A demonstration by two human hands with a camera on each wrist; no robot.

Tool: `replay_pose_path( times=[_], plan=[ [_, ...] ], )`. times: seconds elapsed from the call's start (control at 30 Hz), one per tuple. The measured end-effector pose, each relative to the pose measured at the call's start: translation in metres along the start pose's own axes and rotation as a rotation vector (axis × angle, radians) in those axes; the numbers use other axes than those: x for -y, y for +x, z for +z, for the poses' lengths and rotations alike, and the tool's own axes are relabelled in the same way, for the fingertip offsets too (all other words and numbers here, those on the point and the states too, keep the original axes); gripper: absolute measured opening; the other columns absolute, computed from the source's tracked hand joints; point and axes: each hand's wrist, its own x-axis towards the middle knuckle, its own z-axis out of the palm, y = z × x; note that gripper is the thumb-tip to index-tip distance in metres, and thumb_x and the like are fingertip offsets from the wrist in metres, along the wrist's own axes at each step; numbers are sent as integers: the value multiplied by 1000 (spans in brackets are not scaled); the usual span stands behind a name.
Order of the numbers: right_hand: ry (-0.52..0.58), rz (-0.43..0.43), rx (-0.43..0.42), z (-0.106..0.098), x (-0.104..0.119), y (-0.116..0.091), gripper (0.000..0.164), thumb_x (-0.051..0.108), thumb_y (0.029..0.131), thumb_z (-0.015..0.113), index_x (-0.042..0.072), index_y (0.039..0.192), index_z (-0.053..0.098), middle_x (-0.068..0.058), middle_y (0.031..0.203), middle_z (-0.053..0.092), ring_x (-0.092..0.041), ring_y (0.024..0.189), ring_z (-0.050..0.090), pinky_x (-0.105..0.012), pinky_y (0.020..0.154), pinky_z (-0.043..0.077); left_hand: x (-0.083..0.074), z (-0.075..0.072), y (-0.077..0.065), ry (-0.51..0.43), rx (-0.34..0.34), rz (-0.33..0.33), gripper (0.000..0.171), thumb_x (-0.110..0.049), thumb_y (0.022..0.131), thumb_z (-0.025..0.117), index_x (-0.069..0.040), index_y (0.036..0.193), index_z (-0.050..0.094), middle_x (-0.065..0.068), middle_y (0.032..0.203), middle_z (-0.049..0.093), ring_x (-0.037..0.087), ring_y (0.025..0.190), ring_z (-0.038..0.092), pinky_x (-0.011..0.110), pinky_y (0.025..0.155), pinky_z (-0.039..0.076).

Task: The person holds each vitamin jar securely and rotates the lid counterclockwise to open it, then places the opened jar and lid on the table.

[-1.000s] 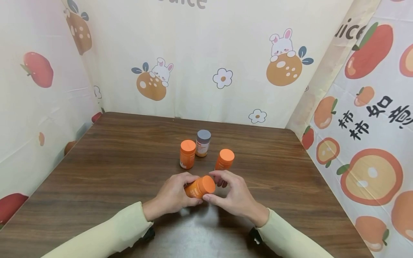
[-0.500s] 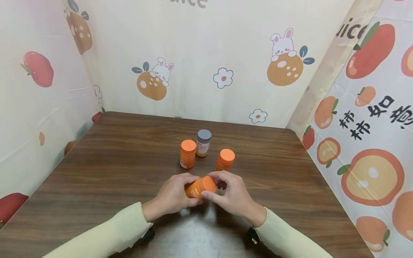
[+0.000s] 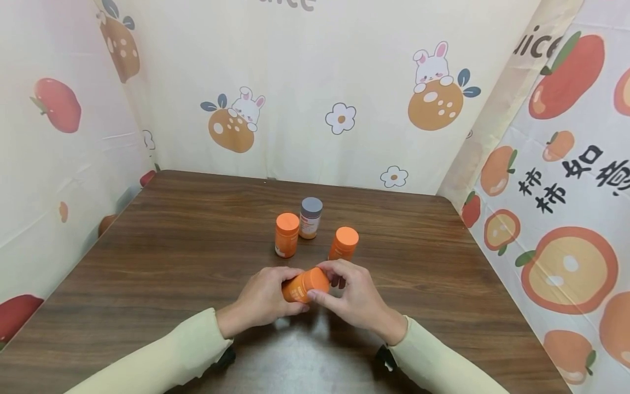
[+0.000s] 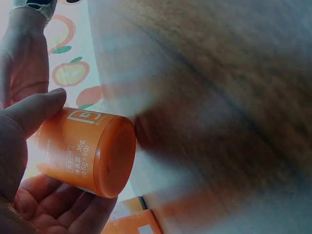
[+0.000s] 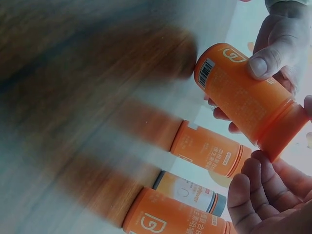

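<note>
In the head view, my left hand (image 3: 263, 298) grips an orange supplement bottle (image 3: 293, 290) round its body. The bottle is tilted, its orange screw cap (image 3: 317, 279) toward the right. My right hand (image 3: 356, 295) holds that cap between thumb and fingers. The cap is still on the bottle in the right wrist view, where a barcode and printed text show on the label (image 5: 239, 92). From the left wrist, the bottle's base (image 4: 117, 158) faces the camera, with the left thumb and fingers on opposite sides of the body. It is held above the table.
Beyond the hands, two more orange bottles stand upright, one at left (image 3: 286, 241) and one at right (image 3: 344, 243), the latter partly hidden behind the right hand. A grey-capped bottle (image 3: 310, 221) stands behind them. The wooden table (image 3: 197, 241) meets printed curtains (image 3: 295, 65).
My right thumb has shifted up on the cap since a second ago, and the right hand has turned slightly. The left hand and the standing bottles stay in place.
</note>
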Motion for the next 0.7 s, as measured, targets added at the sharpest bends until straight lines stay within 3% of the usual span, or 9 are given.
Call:
replay_pose_path(
  times=[0.4,0.7],
  plan=[
    [-11,-7,30,-3,-1,0,40,38,86,84,16,117,71,11,95,65,-20,76,62,-35,65,55,-1,0,1,21,19,-1,45,-36,73,93,-25,113,75,-17,89,67,4,72,57,27,66,48],
    [-23,-34,36,-4,-3,0,37,35,88,83,17,117,70,11,94,65,-13,78,59,-34,65,54,-2,0,2,18,18,16,40,-37,75,92,-26,109,75,-18,84,65,4,70,56,26,64,47]
  ],
)
